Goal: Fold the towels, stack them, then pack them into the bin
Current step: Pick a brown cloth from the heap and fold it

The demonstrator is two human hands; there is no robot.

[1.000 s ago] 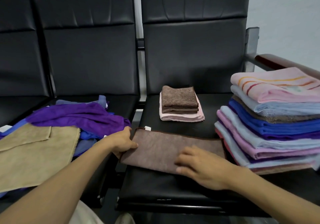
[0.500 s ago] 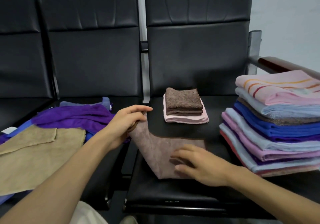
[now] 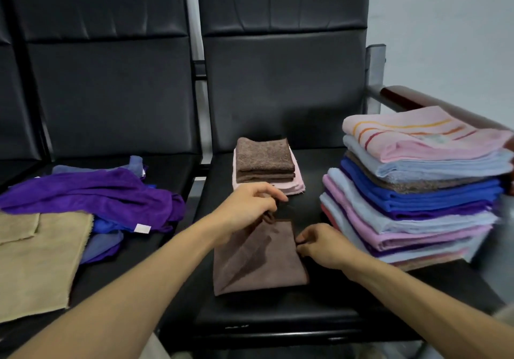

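Observation:
A small brown towel [image 3: 258,261] lies half folded on the black chair seat [image 3: 319,303] in front of me. My left hand [image 3: 247,208] pinches its top corner and holds that corner lifted over the towel. My right hand [image 3: 322,247] pinches the towel's right edge near the top. Behind them sits a small folded stack: a brown towel [image 3: 264,155] on a pink one [image 3: 294,186]. A tall stack of folded towels [image 3: 417,192] stands at the right, pink striped on top. No bin is visible.
Loose towels lie on the left seat: a purple one [image 3: 91,194], a tan one [image 3: 39,258] and blue ones beneath. Black chair backs [image 3: 278,80] rise behind. A wooden armrest [image 3: 403,100] runs past the tall stack at the right.
My left hand carried the towel's left end up and over to the right, folding the long strip in half. My right hand shifted from pressing the towel flat to pinching its right edge.

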